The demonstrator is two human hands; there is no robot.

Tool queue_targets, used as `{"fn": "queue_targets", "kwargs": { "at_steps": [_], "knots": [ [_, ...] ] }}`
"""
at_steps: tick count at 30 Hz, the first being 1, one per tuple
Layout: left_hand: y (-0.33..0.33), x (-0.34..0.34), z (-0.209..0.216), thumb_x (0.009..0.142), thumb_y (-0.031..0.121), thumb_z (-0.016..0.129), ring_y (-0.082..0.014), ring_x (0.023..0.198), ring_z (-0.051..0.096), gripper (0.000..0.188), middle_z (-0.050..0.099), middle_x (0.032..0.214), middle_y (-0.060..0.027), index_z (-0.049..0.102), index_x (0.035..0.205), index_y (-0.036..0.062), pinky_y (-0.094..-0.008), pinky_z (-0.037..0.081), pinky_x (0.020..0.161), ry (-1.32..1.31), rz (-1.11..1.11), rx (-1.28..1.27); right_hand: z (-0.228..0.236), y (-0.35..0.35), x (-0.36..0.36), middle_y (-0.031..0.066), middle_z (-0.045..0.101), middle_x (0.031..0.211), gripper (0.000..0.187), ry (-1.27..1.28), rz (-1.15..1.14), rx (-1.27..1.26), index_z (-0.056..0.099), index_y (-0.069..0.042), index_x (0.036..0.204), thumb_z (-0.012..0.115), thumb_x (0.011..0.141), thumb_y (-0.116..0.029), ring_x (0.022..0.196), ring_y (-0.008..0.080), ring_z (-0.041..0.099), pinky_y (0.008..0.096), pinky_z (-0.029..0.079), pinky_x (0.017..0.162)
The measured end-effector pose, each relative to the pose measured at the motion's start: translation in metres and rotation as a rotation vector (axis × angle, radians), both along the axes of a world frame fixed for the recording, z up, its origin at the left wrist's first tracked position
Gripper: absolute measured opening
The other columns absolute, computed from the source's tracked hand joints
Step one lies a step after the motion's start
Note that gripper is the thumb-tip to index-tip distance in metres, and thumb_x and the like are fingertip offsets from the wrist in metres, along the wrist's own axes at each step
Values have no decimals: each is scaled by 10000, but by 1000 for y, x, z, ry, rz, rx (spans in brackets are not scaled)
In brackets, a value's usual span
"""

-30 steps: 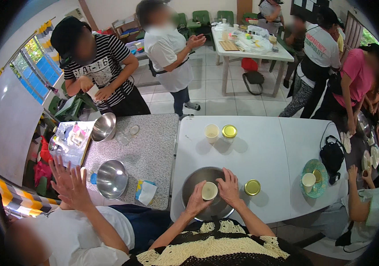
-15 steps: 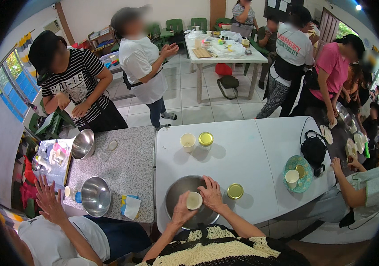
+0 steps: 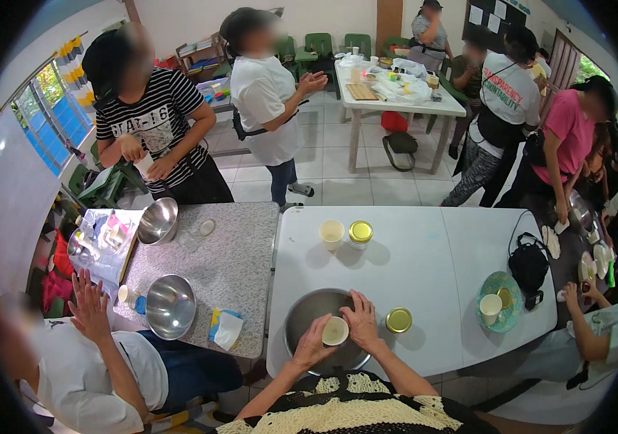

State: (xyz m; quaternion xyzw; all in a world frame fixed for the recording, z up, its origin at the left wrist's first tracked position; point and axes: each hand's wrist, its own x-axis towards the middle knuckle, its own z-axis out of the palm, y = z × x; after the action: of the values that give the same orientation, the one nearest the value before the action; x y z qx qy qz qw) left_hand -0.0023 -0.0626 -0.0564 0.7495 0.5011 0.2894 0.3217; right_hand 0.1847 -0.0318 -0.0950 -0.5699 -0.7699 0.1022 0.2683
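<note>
Over a wide steel bowl [image 3: 300,312], my left hand [image 3: 312,346] is closed around a small pale cup [image 3: 335,331], whose open top faces up. My right hand [image 3: 362,320] is at the cup's right side, above the bowl's right part, fingers apart and slightly bent; whether it touches the cup I cannot tell. To the right of the bowl stands a jar with a gold lid [image 3: 399,320]. Farther back on the white table [image 3: 410,267], another pale cup [image 3: 331,233] stands beside a second gold-lidded jar [image 3: 360,232].
A green patterned plate [image 3: 498,325] at the right holds a white cup and a small gold item. Behind it lies a black bag [image 3: 528,262]. The speckled table [image 3: 215,267] at left bears two steel bowls [image 3: 171,307]. Several people stand or sit around.
The whole view has shifted, so the tables and people appear farther right and slightly lower. My hands keep the cup over the bowl in much the same pose.
</note>
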Motion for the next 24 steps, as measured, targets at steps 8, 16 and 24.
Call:
{"fn": "queue_targets", "kwargs": {
  "at_steps": [8,16,24],
  "knots": [
    [2,-1,-12,701,177,832,-372,1235,504,880,470,1354,-200,357,1429,36,-430,460,1013,-24,20,29,-3,1,1,199,358,1482,262,2,6,-12,665,-99,1068,664,807,-116,1354,384,346,523,320,1072],
    [2,0,-9,688,156,826,-368,1244,498,896,468,1355,-193,352,1441,56,-427,455,1024,-1,10,-4,5,-1,-2,188,390,1462,232,16,-16,6,658,-92,1066,644,835,-91,1345,381,365,518,327,1078],
    [4,-3,-18,703,139,815,-387,1280,454,941,428,1380,-199,286,1479,71,-442,442,1038,-19,23,-54,15,-10,-5,198,552,1297,280,491,49,-9,577,-12,1199,543,931,-86,1239,363,509,432,389,1074]
  ]
}}
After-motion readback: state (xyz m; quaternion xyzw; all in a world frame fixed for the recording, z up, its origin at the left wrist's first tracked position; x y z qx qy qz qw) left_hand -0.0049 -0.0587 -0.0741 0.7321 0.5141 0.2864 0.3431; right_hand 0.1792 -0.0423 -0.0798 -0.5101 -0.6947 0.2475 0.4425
